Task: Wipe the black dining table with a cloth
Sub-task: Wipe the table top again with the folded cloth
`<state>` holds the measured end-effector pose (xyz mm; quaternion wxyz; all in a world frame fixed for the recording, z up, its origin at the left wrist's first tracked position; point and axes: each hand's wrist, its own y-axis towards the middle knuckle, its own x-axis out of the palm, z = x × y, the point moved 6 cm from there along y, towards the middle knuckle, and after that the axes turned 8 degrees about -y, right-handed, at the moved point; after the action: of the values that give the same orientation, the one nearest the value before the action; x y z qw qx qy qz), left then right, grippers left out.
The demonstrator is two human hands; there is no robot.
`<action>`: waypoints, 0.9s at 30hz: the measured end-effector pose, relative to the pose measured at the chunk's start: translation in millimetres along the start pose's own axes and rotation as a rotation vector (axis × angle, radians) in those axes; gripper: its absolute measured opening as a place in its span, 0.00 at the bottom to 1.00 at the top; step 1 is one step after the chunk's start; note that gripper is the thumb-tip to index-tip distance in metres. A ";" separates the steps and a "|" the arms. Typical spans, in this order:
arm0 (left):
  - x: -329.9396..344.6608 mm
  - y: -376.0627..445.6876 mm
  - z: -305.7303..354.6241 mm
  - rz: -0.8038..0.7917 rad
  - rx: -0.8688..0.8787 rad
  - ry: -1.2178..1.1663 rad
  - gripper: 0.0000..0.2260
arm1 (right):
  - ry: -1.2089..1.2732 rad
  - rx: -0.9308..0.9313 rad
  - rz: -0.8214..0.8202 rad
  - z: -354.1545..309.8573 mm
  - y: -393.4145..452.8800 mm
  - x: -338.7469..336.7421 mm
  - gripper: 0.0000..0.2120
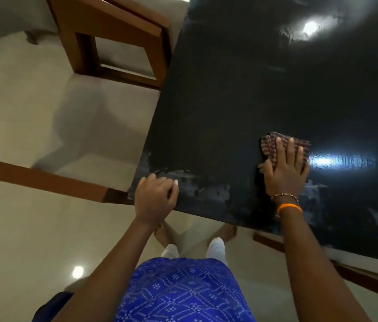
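Note:
The black glossy dining table (pixel 264 89) fills the right and middle of the view, with pale smears along its near edge. A folded checked maroon cloth (pixel 274 145) lies flat on it, right of centre. My right hand (pixel 285 168) presses down on the cloth with straight, spread fingers. My left hand (pixel 154 197) rests on the table's near left corner, fingers loosely curled over the surface and holding nothing.
A brown wooden chair (pixel 113 38) stands at the table's left side, farther back. Another wooden chair rail (pixel 39 180) runs along the near left corner. Pale tiled floor (pixel 32 240) lies around them. My feet show under the table edge.

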<state>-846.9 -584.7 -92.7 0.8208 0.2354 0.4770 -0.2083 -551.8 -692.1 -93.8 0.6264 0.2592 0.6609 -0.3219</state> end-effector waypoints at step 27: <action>-18.2 -86.0 -87.6 0.057 -1.140 -1.233 0.12 | -0.038 -0.970 -0.060 -276.8 -113.2 17.6 0.29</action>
<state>-964.0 -600.2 -130.9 0.9327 -0.3593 -0.0309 -0.0059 -820.6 -560.1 -97.7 0.6776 -0.0878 0.7302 0.0007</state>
